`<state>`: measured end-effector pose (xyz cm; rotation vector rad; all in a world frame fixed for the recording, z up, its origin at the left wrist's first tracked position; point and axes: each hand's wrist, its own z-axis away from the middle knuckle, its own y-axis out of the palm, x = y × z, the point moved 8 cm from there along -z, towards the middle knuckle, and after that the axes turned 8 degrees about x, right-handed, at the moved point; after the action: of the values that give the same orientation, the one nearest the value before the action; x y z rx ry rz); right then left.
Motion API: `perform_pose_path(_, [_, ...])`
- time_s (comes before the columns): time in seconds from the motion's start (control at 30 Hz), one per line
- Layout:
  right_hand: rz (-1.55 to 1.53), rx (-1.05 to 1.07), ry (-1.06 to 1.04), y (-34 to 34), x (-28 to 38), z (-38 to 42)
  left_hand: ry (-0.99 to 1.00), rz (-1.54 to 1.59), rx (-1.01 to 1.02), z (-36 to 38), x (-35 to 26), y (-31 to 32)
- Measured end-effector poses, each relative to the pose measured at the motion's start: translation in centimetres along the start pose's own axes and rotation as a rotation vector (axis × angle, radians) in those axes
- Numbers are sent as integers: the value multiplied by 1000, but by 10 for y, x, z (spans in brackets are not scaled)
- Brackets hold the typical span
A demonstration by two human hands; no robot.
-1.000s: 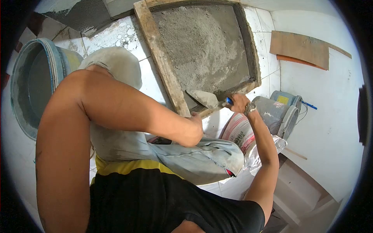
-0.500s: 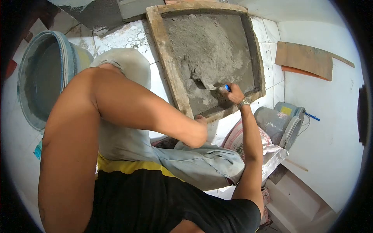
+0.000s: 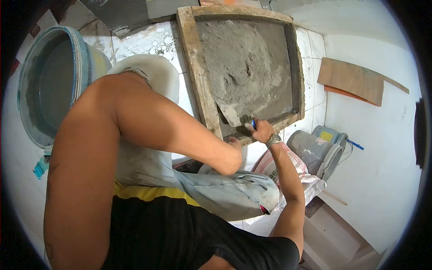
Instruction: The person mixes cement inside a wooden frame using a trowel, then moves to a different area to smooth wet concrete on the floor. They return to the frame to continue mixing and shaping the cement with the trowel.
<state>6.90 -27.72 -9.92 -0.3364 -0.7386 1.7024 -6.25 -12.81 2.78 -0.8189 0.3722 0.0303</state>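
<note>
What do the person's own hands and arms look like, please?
The left hand and right hand wear no gloves. On the right wrist is a silver-coloured watch; a short black sleeve covers that shoulder. No left sleeve shows.

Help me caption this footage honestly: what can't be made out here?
All in the head view:
- Left hand: fingers mostly hidden behind its wrist and forearm, so its grip is unclear.
- Trowel: handle mostly covered by the right hand.
- Sack: print partly behind the right forearm, otherwise too small.
- Large bucket: lower side hidden by the left arm.
</note>
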Motion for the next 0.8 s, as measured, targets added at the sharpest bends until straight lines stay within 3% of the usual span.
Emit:
perform_pose_path(0.23, [-12, -248, 19, -52, 46, -71, -20, 67, 35, -45, 2, 10])
perform_pose_path(0.33, [-431, -183, 12, -66, 30, -68, -35, 25, 54, -36, 5, 9])
perform_pose_path(0.37, [-426, -181, 12, -74, 26, -58, -37, 28, 50, -26, 7, 7])
perform_pose_path(0.43, [-888, -39, 138, -72, 5, -34, -32, 69, -33, -1, 8, 0])
perform_pose_path(0.47, [-894, -39, 153, -74, -6, -25, -18, 64, -36, -3, 6, 1])
perform_pose_path(0.53, [-609, -68, 77, -81, -21, -7, -39, -1, 6, -10, 5, 6])
perform_pose_path(0.57, [-618, -65, 97, -78, -31, 1, -18, -8, 1, -8, 1, 4])
perform_pose_path(0.63, [83, -119, 14, -82, -32, 15, 58, -56, 52, -4, -8, 5])
perform_pose_path(0.7, [128, -43, 25, -73, -49, 21, 90, -71, 28, 3, -13, 4])
perform_pose_path(0.77, [196, 81, -113, -49, -76, 11, 112, -77, 8, 6, -15, 2])
perform_pose_path(0.8, [380, 99, -198, -29, -103, -3, 114, -53, 17, 4, -13, 3])
